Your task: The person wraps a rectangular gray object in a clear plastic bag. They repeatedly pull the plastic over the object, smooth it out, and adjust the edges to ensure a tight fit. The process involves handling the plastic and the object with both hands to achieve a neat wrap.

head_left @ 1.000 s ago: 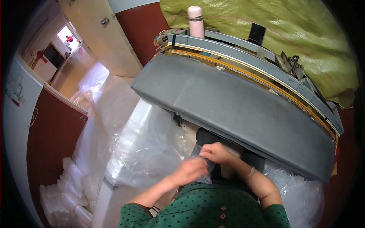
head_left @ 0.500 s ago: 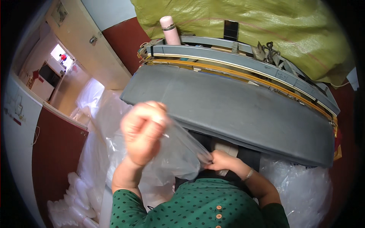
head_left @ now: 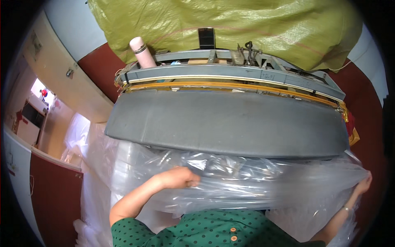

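A clear plastic film stretches across my lap, just below the near edge of a grey padded board. My right hand is far out to the right, closed on the film's edge and pulling it taut. Nearer the middle, my left hand is closed on the film, its fingers curled around a gathered part. The film bunches and shines between both hands, and its left part hangs down beside my left arm.
Behind the board runs a grey metal frame with an orange strip. A pink flask and a metal clamp stand on it. Yellow-green sheeting hangs behind. More plastic film heaps at left, near an open door.
My right hand has swung far to the right, drawing the film across my lap. My left hand has come down from its raised position toward the middle. The view has turned slightly right.
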### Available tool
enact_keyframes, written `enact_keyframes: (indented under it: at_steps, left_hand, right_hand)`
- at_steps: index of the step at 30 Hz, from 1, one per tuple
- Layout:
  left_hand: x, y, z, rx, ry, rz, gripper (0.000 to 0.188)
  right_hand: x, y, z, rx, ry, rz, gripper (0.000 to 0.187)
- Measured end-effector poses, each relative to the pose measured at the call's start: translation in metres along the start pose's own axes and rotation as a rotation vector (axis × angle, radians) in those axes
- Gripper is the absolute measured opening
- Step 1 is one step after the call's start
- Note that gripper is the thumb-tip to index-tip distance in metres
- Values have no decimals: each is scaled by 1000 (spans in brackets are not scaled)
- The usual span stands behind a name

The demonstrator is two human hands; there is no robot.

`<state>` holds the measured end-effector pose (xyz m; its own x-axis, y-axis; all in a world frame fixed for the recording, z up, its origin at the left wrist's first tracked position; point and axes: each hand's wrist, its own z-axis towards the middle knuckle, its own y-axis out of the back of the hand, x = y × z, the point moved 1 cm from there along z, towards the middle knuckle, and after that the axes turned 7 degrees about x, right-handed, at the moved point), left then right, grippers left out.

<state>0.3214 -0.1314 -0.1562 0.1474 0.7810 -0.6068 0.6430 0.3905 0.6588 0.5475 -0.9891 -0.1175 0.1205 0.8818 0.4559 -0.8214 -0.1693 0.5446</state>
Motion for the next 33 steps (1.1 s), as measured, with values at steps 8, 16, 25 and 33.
enact_keyframes:
  at_steps: [8,16,25,33]
  left_hand:
    - [138,100,-168,-787,536,-75,17]
    - [139,236,-206,-2323,421,444,18]
    - [260,135,-38,-1095,927,153,55]
    - [340,115,-156,-1181,893,90,47]
  right_hand:
    - [115,-71,32,242,112,6,24]
    - [258,-178,-50,494,547,-286,10]
    - [225,-190,79,339,-29,-123,20]
    - [287,-204,-75,427,470,2,45]
